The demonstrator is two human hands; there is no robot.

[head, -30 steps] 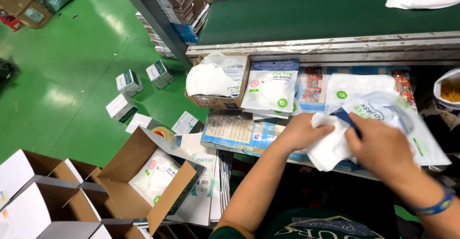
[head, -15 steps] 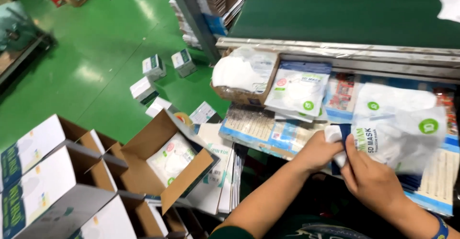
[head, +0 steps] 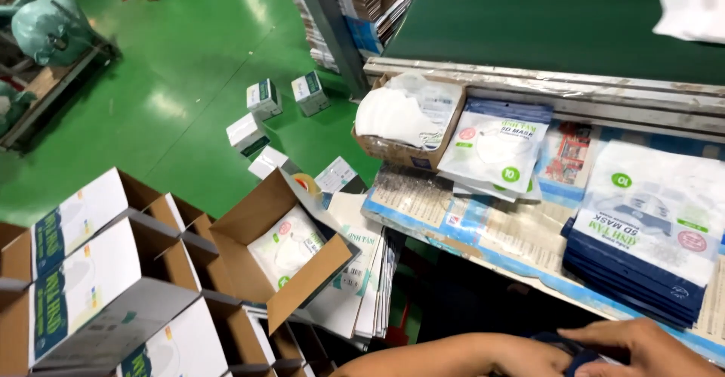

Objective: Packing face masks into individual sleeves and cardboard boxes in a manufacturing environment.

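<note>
Both hands sit at the bottom edge of the view, partly cut off by it. The left hand (head: 521,358) comes in from the lower left with the forearm lying nearly level, and the right hand (head: 642,347) meets it from the right, palm down, fingers bent. Between them is a small dark blue thing (head: 570,350), mostly hidden; both hands close on it, though what it is cannot be told. It lies below the front edge of the bench (head: 483,252), well under the goods on top.

Just above the right hand, a stack of dark blue pouches (head: 642,271) stands at the bench's front edge, a white-faced pouch on top. Further back a single mask pouch (head: 495,150) leans against a small carton of white masks (head: 408,120), and behind these a metal rail borders the green belt (head: 544,29).

To the left of the hands, below the bench, an open box (head: 279,248) holds a packed mask bag, its flaps spread wide. Flat printed sheets (head: 362,286) stand between that box and the bench edge, leaving only a narrow dark gap above the left forearm. More open boxes (head: 91,271) crowd the lower left corner. The green floor (head: 151,82) beyond is open apart from a few small boxes (head: 264,97) near the belt's leg.
</note>
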